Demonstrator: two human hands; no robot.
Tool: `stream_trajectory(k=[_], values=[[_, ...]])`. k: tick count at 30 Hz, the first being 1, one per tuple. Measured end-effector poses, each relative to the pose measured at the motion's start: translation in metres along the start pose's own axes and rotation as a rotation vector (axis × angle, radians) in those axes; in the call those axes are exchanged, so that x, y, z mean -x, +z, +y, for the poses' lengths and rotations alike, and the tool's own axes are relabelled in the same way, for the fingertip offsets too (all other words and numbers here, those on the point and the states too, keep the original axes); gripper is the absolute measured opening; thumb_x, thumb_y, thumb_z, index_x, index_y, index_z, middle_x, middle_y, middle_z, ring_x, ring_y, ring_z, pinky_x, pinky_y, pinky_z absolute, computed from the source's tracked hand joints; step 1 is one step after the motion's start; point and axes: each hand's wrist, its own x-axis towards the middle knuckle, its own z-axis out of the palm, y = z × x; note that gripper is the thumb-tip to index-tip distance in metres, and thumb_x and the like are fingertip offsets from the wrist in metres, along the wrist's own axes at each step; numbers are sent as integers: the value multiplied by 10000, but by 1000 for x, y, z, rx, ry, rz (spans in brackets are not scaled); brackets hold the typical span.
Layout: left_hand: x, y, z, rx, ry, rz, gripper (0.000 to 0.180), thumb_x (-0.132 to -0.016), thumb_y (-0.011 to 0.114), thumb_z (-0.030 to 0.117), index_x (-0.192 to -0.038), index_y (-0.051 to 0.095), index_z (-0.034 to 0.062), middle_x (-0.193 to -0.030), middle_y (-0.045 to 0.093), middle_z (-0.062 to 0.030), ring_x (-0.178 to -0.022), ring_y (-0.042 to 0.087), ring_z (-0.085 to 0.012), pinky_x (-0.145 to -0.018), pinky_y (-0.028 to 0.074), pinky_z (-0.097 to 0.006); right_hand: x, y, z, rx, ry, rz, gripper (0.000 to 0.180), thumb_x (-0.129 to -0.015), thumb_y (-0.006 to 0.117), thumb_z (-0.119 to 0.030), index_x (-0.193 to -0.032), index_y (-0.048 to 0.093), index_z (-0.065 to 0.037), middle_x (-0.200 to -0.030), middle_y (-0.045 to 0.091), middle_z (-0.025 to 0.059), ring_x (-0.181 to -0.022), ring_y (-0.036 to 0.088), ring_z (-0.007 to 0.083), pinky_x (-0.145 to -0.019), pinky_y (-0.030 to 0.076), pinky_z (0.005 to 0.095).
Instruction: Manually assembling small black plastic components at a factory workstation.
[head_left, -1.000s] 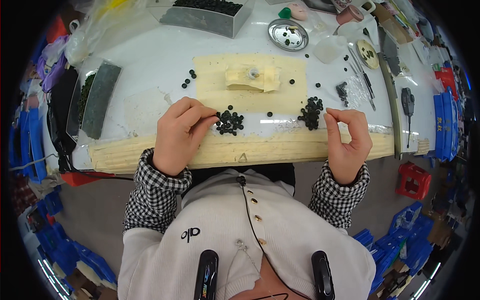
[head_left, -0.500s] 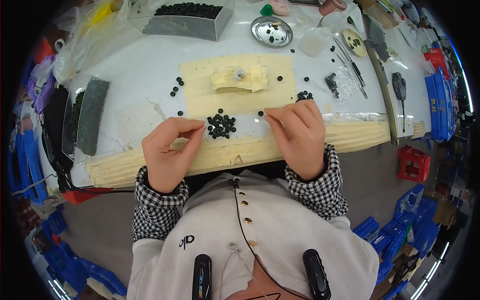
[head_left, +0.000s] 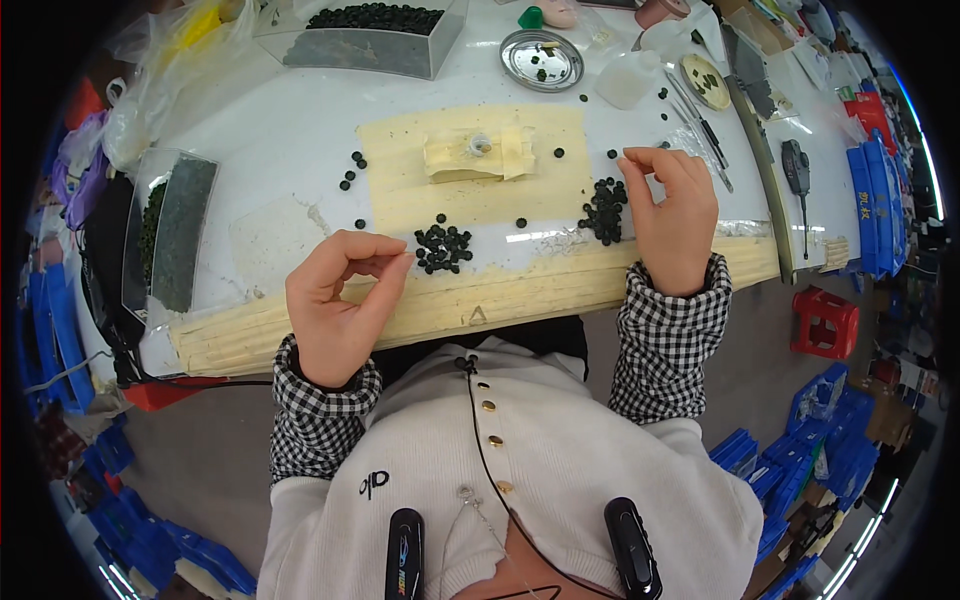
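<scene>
My left hand (head_left: 345,295) is held in a pinch at the left edge of a small heap of black beads (head_left: 443,250), near the table's front. Anything between its thumb and forefinger is too small to make out. Over to the right, my right hand (head_left: 678,215) has its thumb and forefinger tips drawn together beside a single black bead (head_left: 612,154). I cannot make out what those tips hold, if anything. Just left of this hand lies a second heap of black beads (head_left: 604,213). One bead (head_left: 521,223) sits between the two heaps.
A cream block with a small round fitting (head_left: 480,146) stands on a yellow sheet (head_left: 400,195). Behind are a clear bin of black pieces (head_left: 360,55) and a metal dish (head_left: 515,75). Tweezers-like tools (head_left: 712,140) lie right; a green-filled tray (head_left: 185,235) stands left. Padding (head_left: 540,285) lines the front edge.
My right hand has moved right, away from the single middle bead, uncovering the right-hand heap. My left hand has stayed nearly still by its heap.
</scene>
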Motion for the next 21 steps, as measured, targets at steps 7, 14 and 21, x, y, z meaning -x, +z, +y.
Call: stream_trajectory(k=[7, 14, 21], values=[[1, 1, -2, 4, 38, 34, 103, -777, 649, -51, -873, 623, -27, -801, 626, -63, -708, 573, -98, -677, 460, -217, -7, 11, 3, -40, 14, -108, 126, -769, 667, -55, -888, 659, -12, -784, 626, 91, -730, 579, 231, -662, 470, 318], [-2, 2, -3, -25, 101, 33, 152, -769, 635, -75, -912, 651, -24, -811, 624, -77, -726, 580, -114, -681, 459, -224, -10, 14, 2, -135, 46, -124, 151, -765, 656, -31, -915, 667, -14, -800, 625, 101, -750, 591, 250, -666, 478, 332], [-2, 1, 1, -40, 107, 25, 216, -785, 609, -90, -979, 667, -16, -845, 624, -84, -747, 583, -121, -696, 462, -224, -11, 13, 9, -137, 4, -146, 178, -779, 651, -20, -955, 662, -1, -820, 639, 115, -711, 612, 226, -665, 484, 290]])
